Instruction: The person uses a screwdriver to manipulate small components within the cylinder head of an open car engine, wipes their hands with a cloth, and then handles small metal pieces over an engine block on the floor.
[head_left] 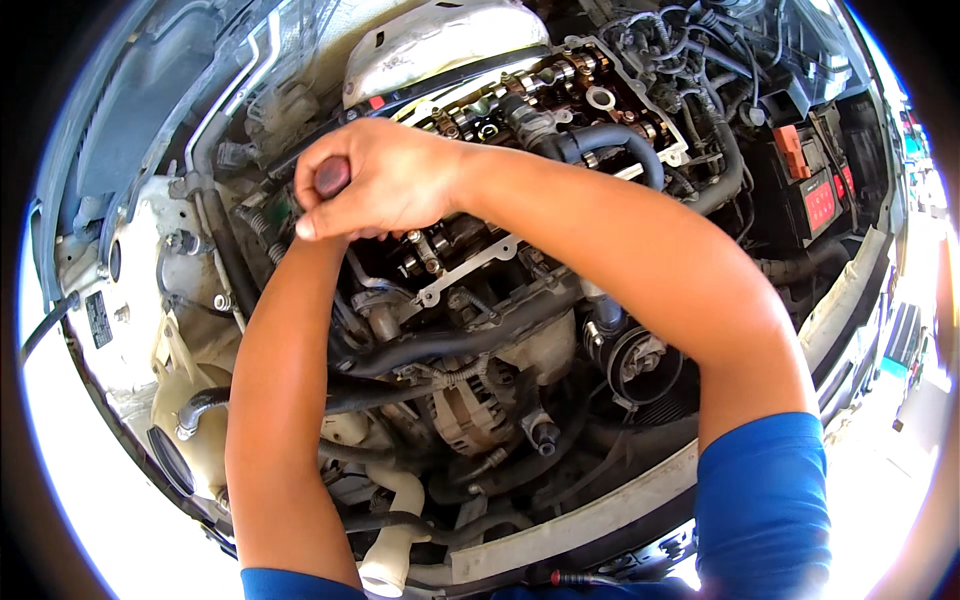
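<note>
At the left end of the opened engine, my right hand [395,178] is closed round a tool handle with a dark red, rounded end [332,177]. The rest of that tool is hidden under the hand. My left forearm [285,400] reaches up to the same spot, but the right hand covers nearly all of the left hand, so its fingers do not show. Just right of my hands lies the cylinder head [428,296] with its camshafts [560,75] exposed. A dark hose [615,142] crosses over it.
A battery [815,185] with a red terminal cover [790,150] sits at the right. Below the head are the alternator [468,412] and a thick black hose [470,340]. A pale reservoir [190,440] stands at the left, and a metal heat shield [440,45] at the back.
</note>
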